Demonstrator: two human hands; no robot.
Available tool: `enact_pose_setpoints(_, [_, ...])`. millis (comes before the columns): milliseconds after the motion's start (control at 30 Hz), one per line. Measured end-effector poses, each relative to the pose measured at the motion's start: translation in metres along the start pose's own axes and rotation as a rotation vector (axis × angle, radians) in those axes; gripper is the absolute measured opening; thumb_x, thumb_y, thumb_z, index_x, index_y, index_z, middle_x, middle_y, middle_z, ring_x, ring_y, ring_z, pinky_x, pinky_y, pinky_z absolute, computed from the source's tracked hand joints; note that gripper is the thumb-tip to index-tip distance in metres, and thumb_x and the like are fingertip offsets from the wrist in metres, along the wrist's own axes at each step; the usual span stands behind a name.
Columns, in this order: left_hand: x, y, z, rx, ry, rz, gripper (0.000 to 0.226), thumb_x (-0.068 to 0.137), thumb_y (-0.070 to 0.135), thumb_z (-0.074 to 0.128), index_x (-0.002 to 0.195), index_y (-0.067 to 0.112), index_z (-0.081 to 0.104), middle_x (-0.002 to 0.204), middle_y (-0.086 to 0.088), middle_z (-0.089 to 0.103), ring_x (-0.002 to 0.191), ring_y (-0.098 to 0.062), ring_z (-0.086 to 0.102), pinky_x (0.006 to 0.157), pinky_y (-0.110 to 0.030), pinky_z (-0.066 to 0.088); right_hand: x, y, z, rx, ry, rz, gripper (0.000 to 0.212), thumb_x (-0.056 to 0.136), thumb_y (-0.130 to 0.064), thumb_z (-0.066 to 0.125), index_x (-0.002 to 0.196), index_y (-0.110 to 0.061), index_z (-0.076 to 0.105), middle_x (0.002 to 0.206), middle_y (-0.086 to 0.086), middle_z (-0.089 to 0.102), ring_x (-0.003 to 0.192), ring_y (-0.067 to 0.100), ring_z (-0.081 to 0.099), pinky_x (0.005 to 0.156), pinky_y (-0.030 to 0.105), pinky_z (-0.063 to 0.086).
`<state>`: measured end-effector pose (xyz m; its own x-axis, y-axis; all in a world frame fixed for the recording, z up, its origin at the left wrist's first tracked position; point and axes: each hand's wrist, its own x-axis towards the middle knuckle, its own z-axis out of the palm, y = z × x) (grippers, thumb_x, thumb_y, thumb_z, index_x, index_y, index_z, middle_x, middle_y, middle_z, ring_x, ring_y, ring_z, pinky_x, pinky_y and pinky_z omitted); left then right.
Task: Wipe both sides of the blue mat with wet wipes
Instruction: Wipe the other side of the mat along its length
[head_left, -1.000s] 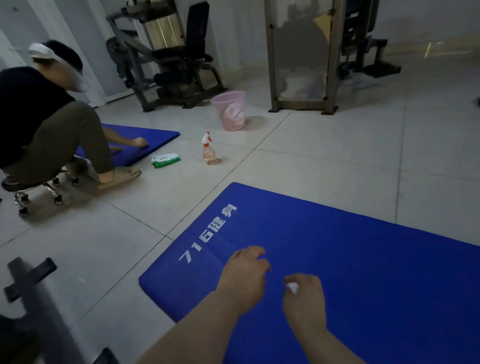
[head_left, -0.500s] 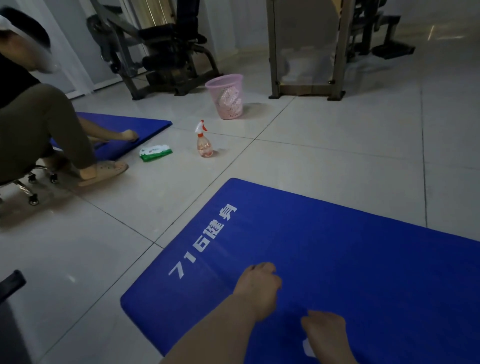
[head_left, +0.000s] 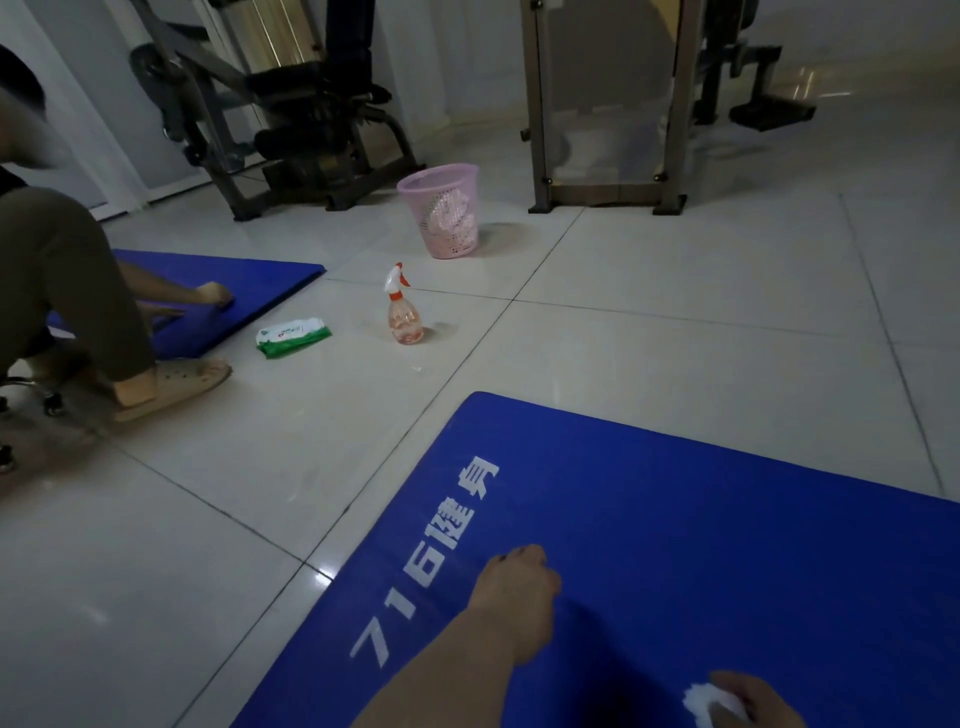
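Note:
A blue mat (head_left: 701, 545) with white lettering lies flat on the tiled floor in front of me. My left hand (head_left: 514, 587) rests on the mat beside the lettering, its fingers curled under and holding nothing. At the bottom edge of the view my right hand (head_left: 753, 701) grips a crumpled white wet wipe (head_left: 698, 701) against the mat. A green and white pack of wet wipes (head_left: 292, 336) lies on the floor to the left.
A pink spray bottle (head_left: 402, 312) stands on the tiles, with a pink mesh bin (head_left: 441, 208) behind it. Another person (head_left: 67, 291) sits at the left with a hand on a second blue mat (head_left: 223, 291). Gym machines (head_left: 291, 104) line the back wall.
My right hand has dragged the wipe back toward me, down to the frame's bottom edge. My left hand stayed on the mat. The view has shifted forward and down.

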<state>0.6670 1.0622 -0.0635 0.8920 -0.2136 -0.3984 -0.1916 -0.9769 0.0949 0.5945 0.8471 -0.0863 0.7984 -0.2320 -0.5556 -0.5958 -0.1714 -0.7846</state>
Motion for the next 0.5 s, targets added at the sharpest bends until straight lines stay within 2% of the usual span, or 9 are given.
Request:
enact_pose_setpoints(67, [0.014,-0.028,0.002,-0.044,0.012,-0.012,0.034,0.095,0.009,0.048,0.128,0.012,0.057,0.141,-0.006,0.038,0.119,-0.026,0.045,0.103,-0.033,0.038,0.005,-0.011,0.034,-0.017,-0.022,0.001,0.017,0.088,0.004,0.059,0.105,0.006,0.061,0.115,0.022,0.055,0.101,0.030,0.047,0.099,0.038,0.034])
enact_pose_setpoints(133, [0.029,-0.056,0.010,-0.108,0.073,-0.041,0.036,0.095,0.012,0.047,0.130,0.014,0.054,0.145,-0.004,0.035,0.120,-0.023,0.047,0.103,-0.032,0.039,0.009,-0.020,0.072,-0.042,-0.037,-0.027,0.014,0.086,-0.002,0.062,0.099,-0.001,0.065,0.106,0.015,0.058,0.096,0.026,0.049,0.086,0.024,0.034])
enact_pose_setpoints(167, [0.035,-0.071,0.014,-0.150,0.115,-0.075,0.037,0.095,0.013,0.046,0.131,0.016,0.052,0.148,-0.002,0.033,0.121,-0.023,0.047,0.102,-0.031,0.040,0.013,-0.022,0.090,-0.069,-0.072,-0.033,0.020,0.081,-0.013,0.062,0.100,-0.009,0.064,0.102,0.010,0.057,0.092,0.022,0.048,0.080,0.018,0.032])
enact_pose_setpoints(233, [0.049,-0.100,0.023,-0.191,0.205,-0.153,0.038,0.097,0.017,0.041,0.134,0.021,0.046,0.152,-0.001,0.028,0.126,-0.022,0.043,0.103,-0.032,0.039,0.022,-0.026,0.125,-0.188,-0.188,-0.053,0.035,0.071,-0.033,0.048,0.104,-0.026,0.055,0.102,0.003,0.056,0.091,0.015,0.048,0.074,0.012,0.032])
enact_pose_setpoints(300, [0.063,-0.128,0.036,-0.186,0.237,-0.230,0.047,0.101,0.025,0.035,0.147,0.026,0.028,0.160,-0.005,0.010,0.143,-0.023,0.021,0.116,-0.038,0.023,0.036,-0.028,0.153,-0.228,-0.147,-0.040,0.017,0.085,-0.030,0.050,0.102,-0.030,0.052,0.104,0.002,0.057,0.092,0.013,0.049,0.075,0.012,0.033])
enact_pose_setpoints(367, [0.073,-0.148,0.053,-0.238,0.193,-0.332,0.054,0.104,0.036,0.024,0.154,0.028,0.006,0.161,-0.003,-0.012,0.148,-0.023,-0.008,0.118,-0.048,0.003,0.043,-0.035,0.174,-0.256,-0.134,-0.041,0.019,0.095,-0.013,0.050,0.100,-0.032,0.053,0.101,-0.002,0.058,0.090,0.011,0.051,0.075,0.012,0.036])
enact_pose_setpoints(433, [0.080,-0.157,0.073,-0.286,0.142,-0.395,0.058,0.102,0.045,0.015,0.154,0.028,-0.006,0.160,-0.004,-0.022,0.146,-0.023,-0.020,0.115,-0.053,-0.006,0.045,-0.042,0.189,-0.301,-0.147,-0.043,0.021,0.096,-0.013,0.048,0.097,-0.033,0.051,0.099,-0.003,0.058,0.088,0.010,0.053,0.074,0.011,0.038])
enact_pose_setpoints(500, [0.083,-0.159,0.086,-0.285,0.138,-0.419,0.061,0.101,0.048,0.012,0.153,0.027,-0.010,0.159,-0.004,-0.024,0.145,-0.024,-0.022,0.114,-0.053,-0.011,0.043,-0.049,0.197,-0.366,-0.172,0.001,0.020,0.097,-0.014,0.047,0.100,-0.033,0.049,0.100,-0.003,0.057,0.089,0.009,0.052,0.076,0.009,0.037])
